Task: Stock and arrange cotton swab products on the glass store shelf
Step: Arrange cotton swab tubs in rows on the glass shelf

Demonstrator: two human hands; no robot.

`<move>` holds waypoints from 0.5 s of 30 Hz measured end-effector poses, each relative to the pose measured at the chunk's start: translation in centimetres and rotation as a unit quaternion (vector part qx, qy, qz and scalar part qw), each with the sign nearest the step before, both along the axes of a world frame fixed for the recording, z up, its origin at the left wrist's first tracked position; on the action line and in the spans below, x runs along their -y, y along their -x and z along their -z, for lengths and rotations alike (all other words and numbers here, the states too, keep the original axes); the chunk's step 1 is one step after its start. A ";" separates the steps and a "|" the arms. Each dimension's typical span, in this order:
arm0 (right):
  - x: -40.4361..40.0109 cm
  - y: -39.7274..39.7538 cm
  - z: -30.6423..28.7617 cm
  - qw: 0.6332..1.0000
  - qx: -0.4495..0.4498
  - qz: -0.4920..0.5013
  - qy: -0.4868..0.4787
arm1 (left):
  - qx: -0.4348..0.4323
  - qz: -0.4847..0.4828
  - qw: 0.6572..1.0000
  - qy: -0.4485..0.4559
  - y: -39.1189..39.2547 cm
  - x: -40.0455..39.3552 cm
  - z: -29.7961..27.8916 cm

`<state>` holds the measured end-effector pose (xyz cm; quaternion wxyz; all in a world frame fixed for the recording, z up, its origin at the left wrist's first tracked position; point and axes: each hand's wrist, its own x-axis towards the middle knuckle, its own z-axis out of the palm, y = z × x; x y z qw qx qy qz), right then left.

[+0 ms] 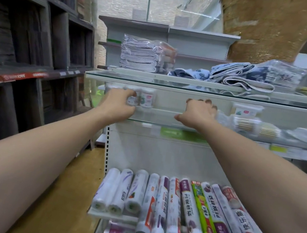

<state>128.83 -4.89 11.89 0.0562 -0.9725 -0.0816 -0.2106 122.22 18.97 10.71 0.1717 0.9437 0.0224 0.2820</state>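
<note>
Round cotton swab tubs [145,99] with white lids stand at the left end of the middle glass shelf [156,121]. My left hand [121,101] reaches in and curls its fingers round one tub there. My right hand [198,113] is at the shelf's middle, fingers bent, touching a clear bag of cotton swabs [222,119] on its right side; whether it grips the bag is blurred. More swab packs [246,125] and a boxed pack [244,111] lie further right.
A top glass shelf [174,87] just above the hands carries folded cloths [138,55] and towels [244,74]. Below, a lower shelf holds several rolls of plastic wrap [183,210]. Dark shelving [28,43] flanks the left; wooden floor [65,193] lies between.
</note>
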 end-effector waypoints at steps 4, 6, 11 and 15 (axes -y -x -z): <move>3.7 -0.2 0.6 0.999 -0.004 0.047 -0.012 | 0.001 0.006 1.000 -0.004 0.8 2.6 0.7; 4.9 -0.3 1.0 0.998 -0.011 0.048 -0.024 | 0.001 0.003 1.000 -0.005 1.2 3.5 0.9; 5.6 -0.4 1.2 0.997 0.011 0.056 -0.045 | 0.002 0.002 1.000 -0.006 2.0 3.8 1.3; 4.8 -0.5 1.4 0.995 0.018 0.050 -0.083 | -0.002 -0.014 1.000 -0.003 2.3 2.6 1.2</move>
